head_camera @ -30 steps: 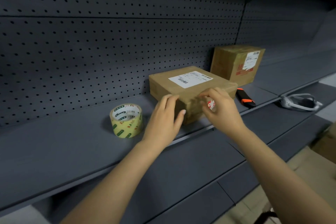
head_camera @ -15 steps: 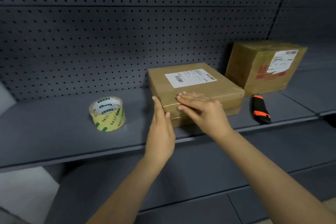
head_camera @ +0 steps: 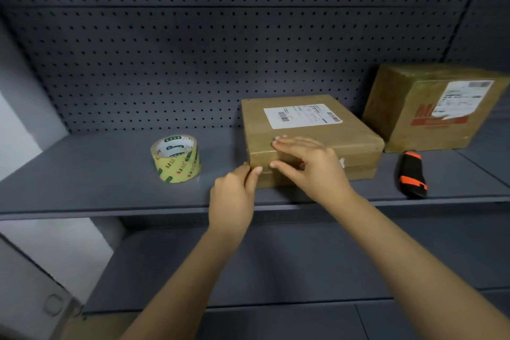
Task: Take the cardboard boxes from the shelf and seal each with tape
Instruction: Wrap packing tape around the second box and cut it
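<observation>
Boxes point(head_camera: 358, 132) point(head_camera: 400, 107) two, tape roll point(head_camera: 175, 159) one

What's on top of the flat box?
A white label lies on the flat box, and the right hand presses flat over its front edge. The left hand touches its corner. Whatever is under the right hand is covered.

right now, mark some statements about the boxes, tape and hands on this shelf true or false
The tape roll stands on the shelf left of the flat box, apart from it. True.
The right hand grips the tape roll. False: it lies flat across the flat box's front edge.
The utility knife lies on top of the flat box. False: it lies on the shelf, right of that box.
The left hand touches the flat box's front left corner. True.
The flat box and the taller box each carry a white label. True.
</observation>
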{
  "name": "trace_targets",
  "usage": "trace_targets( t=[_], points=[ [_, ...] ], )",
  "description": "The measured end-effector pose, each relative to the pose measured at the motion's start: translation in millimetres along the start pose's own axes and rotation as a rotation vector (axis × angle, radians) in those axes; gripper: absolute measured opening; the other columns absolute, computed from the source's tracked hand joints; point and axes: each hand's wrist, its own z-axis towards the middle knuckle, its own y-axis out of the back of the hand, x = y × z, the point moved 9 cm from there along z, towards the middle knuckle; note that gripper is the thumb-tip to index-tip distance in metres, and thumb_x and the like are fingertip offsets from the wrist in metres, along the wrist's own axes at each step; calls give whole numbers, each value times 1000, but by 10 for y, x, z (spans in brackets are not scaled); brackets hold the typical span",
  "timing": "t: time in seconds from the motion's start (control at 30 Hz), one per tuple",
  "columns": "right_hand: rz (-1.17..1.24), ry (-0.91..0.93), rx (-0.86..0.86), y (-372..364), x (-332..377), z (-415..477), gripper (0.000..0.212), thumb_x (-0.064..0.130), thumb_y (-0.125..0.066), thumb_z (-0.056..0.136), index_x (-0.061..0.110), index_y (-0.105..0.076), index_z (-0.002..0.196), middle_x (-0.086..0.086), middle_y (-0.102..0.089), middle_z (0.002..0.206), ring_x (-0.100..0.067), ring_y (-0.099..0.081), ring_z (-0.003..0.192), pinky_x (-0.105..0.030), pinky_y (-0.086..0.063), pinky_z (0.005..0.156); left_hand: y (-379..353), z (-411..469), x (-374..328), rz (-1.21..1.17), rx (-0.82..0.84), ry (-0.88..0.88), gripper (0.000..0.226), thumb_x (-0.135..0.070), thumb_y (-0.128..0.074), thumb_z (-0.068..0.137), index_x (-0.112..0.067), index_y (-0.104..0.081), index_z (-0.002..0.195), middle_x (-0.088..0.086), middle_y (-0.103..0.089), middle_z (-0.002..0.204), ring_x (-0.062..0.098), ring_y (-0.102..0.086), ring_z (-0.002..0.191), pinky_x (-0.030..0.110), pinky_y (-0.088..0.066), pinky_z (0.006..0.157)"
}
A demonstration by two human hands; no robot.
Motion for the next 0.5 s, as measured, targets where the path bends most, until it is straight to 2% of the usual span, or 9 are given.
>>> trace_targets(
  t=[0.03, 0.07, 0.1, 0.17, 0.23, 0.27, 0.33, 0.4, 0.5],
  points=[
    [-3, -1, 50, -5, -6, 43, 36, 25, -82, 78, 11, -73, 110, -2, -68, 123, -17, -61, 117, -37, -47, 103, 22, -1, -4, -35, -7, -7, 30, -37, -52, 100, -12, -68, 106, 3, -68, 74, 26, -67, 73, 35, -46, 57],
    [-10, 1, 104, -21, 3, 92, 35, 25, -81, 79, 11, -72, 110, -2, -67, 126, -17, -60, 118, -37, -46, 102, 48, 5, -11, -74, -16, -1, 31, -34, -54, 100, -14, -66, 120, 5, -73, 87, 25, -69, 83, 35, -54, 67],
    [-15, -3, 161, -55, 5, 127, 35, 27, -79, 81, 11, -69, 111, 0, -64, 129, -18, -59, 119, -35, -46, 101, 56, 17, -13, -108, -21, 15, 40, -30, -55, 100, -14, -56, 137, 7, -74, 100, 24, -69, 93, 36, -56, 77],
    [-16, -20, 223, -126, -12, 166, 37, 30, -74, 86, 14, -63, 118, 5, -63, 131, -17, -60, 119, -36, -50, 95, 9, 42, -7, -188, -4, 37, 53, -20, -53, 101, -13, -37, 151, 6, -72, 109, 15, -67, 98, 26, -52, 84],
    [1, -27, 218, -160, -38, 177, 38, 32, -72, 87, 16, -61, 120, 8, -65, 127, -15, -62, 117, -39, -53, 89, -107, 47, 45, -330, 55, 70, 57, -15, -52, 101, -17, -30, 153, -14, -66, 113, -8, -61, 98, 12, -46, 88],
    [7, -23, 206, -161, -48, 180, 38, 33, -73, 87, 17, -62, 119, 9, -66, 125, -14, -63, 116, -39, -54, 88, -186, 50, 90, -416, 95, 87, 60, -17, -52, 100, -22, -26, 154, -25, -58, 121, -16, -55, 105, 11, -41, 92],
    [9, -27, 183, -148, -80, 194, 36, 33, -73, 86, 17, -63, 117, 10, -68, 123, -14, -63, 115, -38, -55, 84, -331, 64, 174, -532, 184, 122, 68, -24, -50, 95, -34, -17, 153, -37, -46, 131, -17, -46, 121, 16, -37, 102],
    [18, -29, 175, -152, -90, 202, 35, 32, -74, 86, 17, -64, 116, 10, -68, 122, -15, -64, 115, -37, -56, 79, -407, 98, 187, -562, 272, 130, 76, -24, -49, 89, -44, -8, 150, -28, -42, 143, -9, -41, 132, 26, -35, 112],
    [30, -24, 160, -154, -99, 189, 33, 31, -75, 85, 18, -65, 114, 11, -68, 122, -12, -63, 115, -34, -57, 80, -387, 204, 97, -552, 337, 78, 85, -16, -52, 87, -35, -4, 155, -9, -34, 156, -2, -36, 139, 30, -33, 117]
  ],
)
